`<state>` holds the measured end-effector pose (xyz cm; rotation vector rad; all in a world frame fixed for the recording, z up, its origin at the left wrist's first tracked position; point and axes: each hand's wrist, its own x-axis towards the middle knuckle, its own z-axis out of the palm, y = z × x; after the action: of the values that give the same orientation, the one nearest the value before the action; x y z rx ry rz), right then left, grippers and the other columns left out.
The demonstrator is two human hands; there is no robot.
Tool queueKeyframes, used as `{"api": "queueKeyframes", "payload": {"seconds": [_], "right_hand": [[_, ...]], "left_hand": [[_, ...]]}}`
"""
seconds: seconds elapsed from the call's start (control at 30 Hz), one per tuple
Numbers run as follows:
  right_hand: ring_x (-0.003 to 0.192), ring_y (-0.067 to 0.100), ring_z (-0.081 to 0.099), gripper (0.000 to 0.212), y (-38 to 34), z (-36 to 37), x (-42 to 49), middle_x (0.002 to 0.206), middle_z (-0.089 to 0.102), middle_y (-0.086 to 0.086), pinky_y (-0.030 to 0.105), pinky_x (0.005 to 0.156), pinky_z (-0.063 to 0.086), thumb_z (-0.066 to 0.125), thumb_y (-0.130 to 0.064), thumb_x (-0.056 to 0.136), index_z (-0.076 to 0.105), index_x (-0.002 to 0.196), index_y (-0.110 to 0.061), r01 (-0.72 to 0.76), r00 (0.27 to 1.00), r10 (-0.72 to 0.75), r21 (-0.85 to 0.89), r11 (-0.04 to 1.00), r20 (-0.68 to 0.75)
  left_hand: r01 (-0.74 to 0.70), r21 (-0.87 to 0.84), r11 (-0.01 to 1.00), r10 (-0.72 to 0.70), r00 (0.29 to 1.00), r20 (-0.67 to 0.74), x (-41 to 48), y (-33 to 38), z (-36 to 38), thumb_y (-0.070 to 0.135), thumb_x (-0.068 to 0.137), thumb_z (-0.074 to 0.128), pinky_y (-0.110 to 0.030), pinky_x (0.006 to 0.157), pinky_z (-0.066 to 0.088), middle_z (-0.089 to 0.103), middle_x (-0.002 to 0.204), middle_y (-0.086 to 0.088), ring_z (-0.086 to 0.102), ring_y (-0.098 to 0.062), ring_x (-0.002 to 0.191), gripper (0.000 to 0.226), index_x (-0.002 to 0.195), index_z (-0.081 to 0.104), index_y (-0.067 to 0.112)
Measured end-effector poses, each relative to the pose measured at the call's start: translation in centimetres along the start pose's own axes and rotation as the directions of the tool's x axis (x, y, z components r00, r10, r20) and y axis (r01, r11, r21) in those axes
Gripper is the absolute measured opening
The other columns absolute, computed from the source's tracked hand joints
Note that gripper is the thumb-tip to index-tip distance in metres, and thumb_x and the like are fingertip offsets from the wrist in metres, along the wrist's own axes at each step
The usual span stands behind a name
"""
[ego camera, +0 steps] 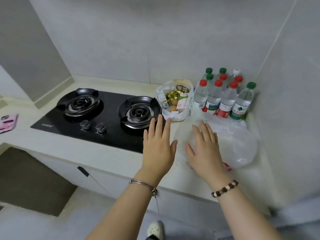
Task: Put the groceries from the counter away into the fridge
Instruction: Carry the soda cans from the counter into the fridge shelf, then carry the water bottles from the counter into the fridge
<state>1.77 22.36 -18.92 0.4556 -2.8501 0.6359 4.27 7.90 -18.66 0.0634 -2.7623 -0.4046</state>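
A white plastic bag (174,99) stands open on the pale counter (103,153), holding eggs, small cartons and a gold-wrapped item. To its right stand several water bottles (223,99) with red, green and white caps. A limp translucent plastic bag (235,144) lies flat in front of the bottles. My left hand (158,146) is stretched out flat with straight fingers over the stove's right edge, holding nothing. My right hand (205,149) is also flat, fingers straight, over the near left part of the translucent bag. The fridge is out of view.
A black two-burner gas stove (97,115) with two knobs fills the counter's left half. A pink object (7,122) lies at the far left edge. Grey tiled walls close the corner behind and right of the bottles. Below are cabinet doors and my white shoe (155,230).
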Motion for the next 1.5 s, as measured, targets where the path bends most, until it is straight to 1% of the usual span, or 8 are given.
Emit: {"api": "queueKeyframes", "payload": {"seconds": [0.2, 0.37, 0.53, 0.7, 0.87, 1.17, 1.27, 1.5], "right_hand": [[0.146, 0.02, 0.001, 0.061, 1.0, -0.3, 4.8, 0.158, 0.008, 0.007, 0.038, 0.118, 0.002, 0.047, -0.032, 0.095, 0.024, 0.148, -0.012, -0.117, 0.99, 0.115, -0.024, 0.993, -0.086], [0.145, 0.021, 0.009, 0.061, 0.4, -0.2, 9.3, 0.156, 0.016, 0.006, 0.036, 0.119, 0.009, 0.052, -0.03, 0.092, 0.03, 0.145, -0.012, -0.1, 0.987, 0.098, -0.012, 0.995, -0.128], [0.14, 0.027, 0.023, 0.059, 2.0, -1.6, 13.0, 0.151, 0.029, 0.011, 0.04, 0.116, 0.022, 0.06, -0.022, 0.088, 0.038, 0.14, -0.007, -0.085, 0.975, 0.071, -0.058, 0.995, -0.209], [0.14, 0.028, 0.025, 0.06, 5.1, -4.0, 16.1, 0.153, 0.025, 0.011, 0.041, 0.112, 0.028, 0.059, -0.018, 0.087, 0.037, 0.141, -0.008, -0.136, 0.968, 0.117, -0.071, 0.988, -0.221], [0.142, 0.023, 0.021, 0.059, 8.2, -5.3, 20.2, 0.156, 0.016, 0.005, 0.035, 0.112, 0.025, 0.054, -0.018, 0.091, 0.031, 0.145, -0.011, -0.141, 0.982, 0.136, -0.032, 0.989, -0.133], [0.144, 0.027, 0.014, 0.063, 12.1, -4.5, 27.4, 0.157, 0.011, 0.008, 0.037, 0.112, 0.027, 0.053, -0.017, 0.091, 0.024, 0.146, -0.009, -0.133, 0.979, 0.157, -0.182, 0.974, 0.127], [0.139, 0.03, 0.021, 0.059, 13.4, -3.2, 28.1, 0.15, 0.022, 0.011, 0.039, 0.111, 0.031, 0.054, -0.018, 0.089, 0.03, 0.142, -0.006, -0.126, 0.963, 0.169, -0.208, 0.97, 0.208], [0.112, 0.026, 0.044, 0.041, 15.1, -1.8, 28.5, 0.128, 0.039, 0.012, 0.035, 0.09, 0.047, 0.054, 0.001, 0.084, 0.044, 0.124, -0.006, -0.034, 0.972, 0.095, -0.268, 0.963, 0.217]], "left_hand": [[-0.173, -0.057, 0.983, 0.174, 0.985, 0.006, 6.8, -1.0, 0.9, 0.038, 0.094, 0.047, -0.051, 0.112, 0.02, 0.014, 0.157, -0.009, 0.012, -0.033, 0.144, 0.065, 0.149, 0.02, 0.017], [-0.269, -0.209, 0.94, 0.28, 0.96, 0.025, 12.5, -2.8, 1.8, 0.051, 0.088, 0.021, -0.046, 0.117, 0.018, 0.018, 0.156, -0.009, 0.011, -0.027, 0.145, 0.071, 0.148, 0.023, 0.013], [-0.312, -0.272, 0.91, 0.328, 0.945, 0.015, 17.3, -3.2, 2.8, 0.039, 0.095, 0.047, -0.043, 0.117, 0.017, 0.019, 0.156, -0.01, 0.013, -0.028, 0.144, 0.064, 0.148, 0.024, 0.011], [-0.287, -0.315, 0.905, 0.337, 0.935, 0.115, 21.0, -1.6, 4.4, 0.036, 0.094, 0.048, -0.042, 0.116, 0.018, 0.012, 0.158, -0.01, 0.01, -0.026, 0.145, 0.068, 0.15, 0.016, 0.016], [-0.31, -0.302, 0.901, 0.378, 0.904, 0.198, 23.4, 0.6, 6.4, 0.037, 0.09, 0.048, -0.047, 0.113, 0.024, 0.011, 0.157, -0.013, 0.016, -0.031, 0.143, 0.074, 0.151, 0.009, 0.017], [-0.335, -0.191, 0.923, 0.381, 0.868, 0.319, 30.2, 4.5, 9.2, 0.019, 0.09, 0.052, -0.037, 0.113, 0.024, 0.007, 0.158, -0.008, 0.02, -0.031, 0.141, 0.077, 0.151, 0.004, 0.015], [-0.34, -0.174, 0.924, 0.382, 0.848, 0.368, 31.2, 5.6, 10.0, 0.018, 0.09, 0.052, -0.037, 0.112, 0.026, 0.005, 0.159, -0.008, 0.021, -0.032, 0.14, 0.078, 0.151, 0.003, 0.014], [-0.367, -0.147, 0.919, 0.393, 0.809, 0.437, 32.6, 6.6, 11.0, 0.009, 0.085, 0.055, -0.041, 0.092, 0.047, 0.041, 0.13, -0.012, 0.05, -0.033, 0.113, 0.058, 0.139, 0.034, 0.006]]}}
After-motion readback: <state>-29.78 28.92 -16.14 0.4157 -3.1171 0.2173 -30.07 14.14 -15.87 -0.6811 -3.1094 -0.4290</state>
